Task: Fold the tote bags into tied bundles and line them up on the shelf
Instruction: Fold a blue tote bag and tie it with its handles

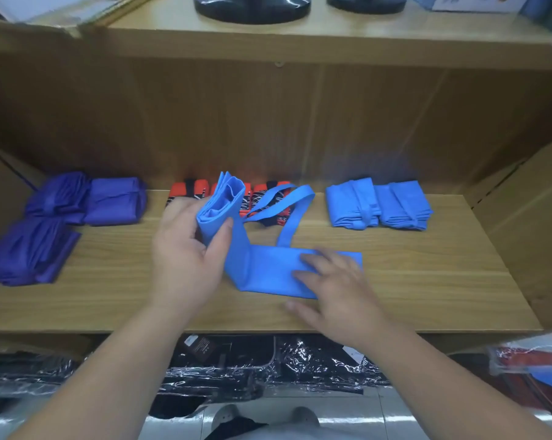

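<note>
A light blue tote bag [268,271] folded into a long strip lies on the wooden shelf [125,281]. My left hand [185,258] grips the strip's left end and holds it lifted upright. My right hand [335,281] lies flat on the strip's right end, fingers spread, pressing it to the shelf. The bag's handles [287,211] trail toward the back. Two tied light blue bundles [379,204] sit at the back right, orange-and-black bundles [265,198] in the middle back, and purple bundles [77,201] at the left.
An upper shelf [300,42] carries black round bases. Shelf side walls close in at left and right. Below the shelf edge lie plastic-wrapped dark goods [268,369] and a wrapped red and blue item [538,366] at the right.
</note>
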A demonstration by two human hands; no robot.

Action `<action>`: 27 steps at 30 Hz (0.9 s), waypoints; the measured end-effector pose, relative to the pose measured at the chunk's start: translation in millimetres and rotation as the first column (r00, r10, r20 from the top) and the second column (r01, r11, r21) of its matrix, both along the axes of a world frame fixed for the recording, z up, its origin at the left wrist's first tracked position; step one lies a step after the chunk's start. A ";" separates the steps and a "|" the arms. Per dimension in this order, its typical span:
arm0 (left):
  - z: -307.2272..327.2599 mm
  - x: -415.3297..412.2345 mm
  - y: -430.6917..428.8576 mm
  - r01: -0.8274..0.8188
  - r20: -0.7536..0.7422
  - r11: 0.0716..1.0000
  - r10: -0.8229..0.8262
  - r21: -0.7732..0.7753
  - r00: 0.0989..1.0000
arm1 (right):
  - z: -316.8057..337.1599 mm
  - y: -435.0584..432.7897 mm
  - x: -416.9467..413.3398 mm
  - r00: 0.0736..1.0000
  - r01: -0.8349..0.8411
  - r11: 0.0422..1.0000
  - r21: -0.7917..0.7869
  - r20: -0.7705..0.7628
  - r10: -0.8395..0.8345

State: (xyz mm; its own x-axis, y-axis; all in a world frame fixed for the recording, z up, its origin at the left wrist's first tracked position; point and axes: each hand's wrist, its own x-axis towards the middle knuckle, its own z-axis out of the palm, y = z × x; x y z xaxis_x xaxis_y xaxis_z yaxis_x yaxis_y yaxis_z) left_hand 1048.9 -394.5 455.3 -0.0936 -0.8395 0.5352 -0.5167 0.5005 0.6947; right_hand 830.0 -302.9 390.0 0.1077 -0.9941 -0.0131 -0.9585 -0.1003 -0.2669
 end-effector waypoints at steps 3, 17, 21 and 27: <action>7.0 -10.1 3.8 0.056 0.111 0.997 -0.049 -0.061 0.993 | -13.1 24.5 -30.3 0.984 0.174 0.980 -0.094 -0.010 -0.176; -70.9 -133.7 48.1 0.329 0.745 0.944 -0.207 -0.018 0.635 | -12.6 42.9 -90.7 0.528 0.171 0.955 0.241 0.797 -0.295; -91.4 -131.8 59.9 0.316 0.737 0.948 -0.230 0.023 0.636 | -19.5 39.1 -96.4 0.604 0.117 0.971 0.207 0.761 -0.235; -97.5 -117.1 66.9 0.358 0.723 0.924 -0.339 0.135 0.602 | -32.8 35.3 -99.2 0.766 0.115 0.993 -0.035 0.640 -0.066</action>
